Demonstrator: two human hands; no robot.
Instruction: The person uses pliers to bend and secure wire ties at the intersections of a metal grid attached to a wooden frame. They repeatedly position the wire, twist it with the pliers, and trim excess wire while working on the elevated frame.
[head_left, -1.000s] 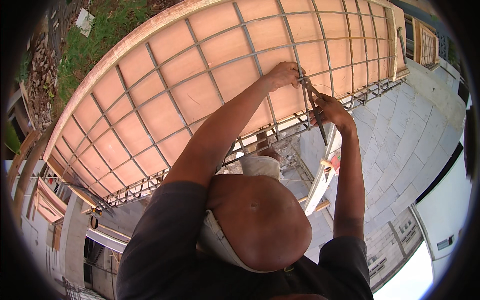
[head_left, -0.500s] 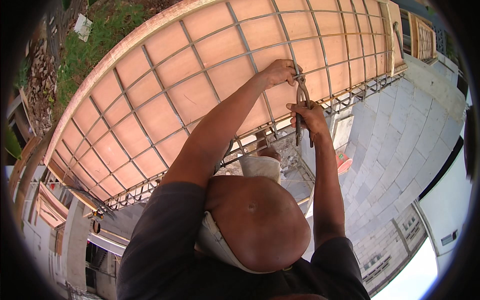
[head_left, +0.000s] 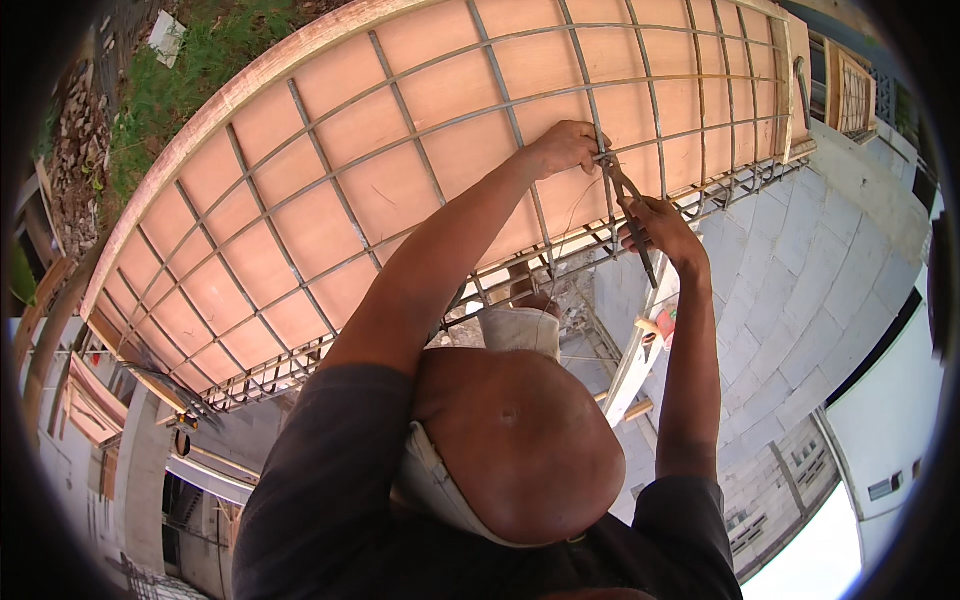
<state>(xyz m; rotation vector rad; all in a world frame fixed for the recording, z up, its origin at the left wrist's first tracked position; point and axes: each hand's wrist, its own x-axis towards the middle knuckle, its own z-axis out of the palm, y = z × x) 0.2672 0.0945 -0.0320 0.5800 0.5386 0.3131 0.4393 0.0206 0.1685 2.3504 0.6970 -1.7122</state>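
A grid of steel rebar (head_left: 415,135) lies over a curved, orange-pink panel (head_left: 390,195). My left hand (head_left: 565,150) is closed in a pinch at one bar crossing, where a thin wire (head_left: 578,208) hangs down below the fingertips. My right hand (head_left: 662,232) grips the handles of dark metal pincers (head_left: 625,188). Their jaws touch or nearly touch that same crossing, just right of my left fingertips. Fingers hide part of the handles, and the exact bite of the jaws is too small to make out.
A wooden edge board (head_left: 240,95) borders the panel's far side. Along its near side runs a narrow rebar cage (head_left: 270,372). Below stand a pale plank (head_left: 640,365), a red object (head_left: 664,325) and grey block paving (head_left: 790,260). Grass (head_left: 160,110) grows at far left.
My right hand has moved right and slightly down, swinging the pincer handles rightward; they look closer together. My left hand stays at the crossing. The hanging wire now shows below it.
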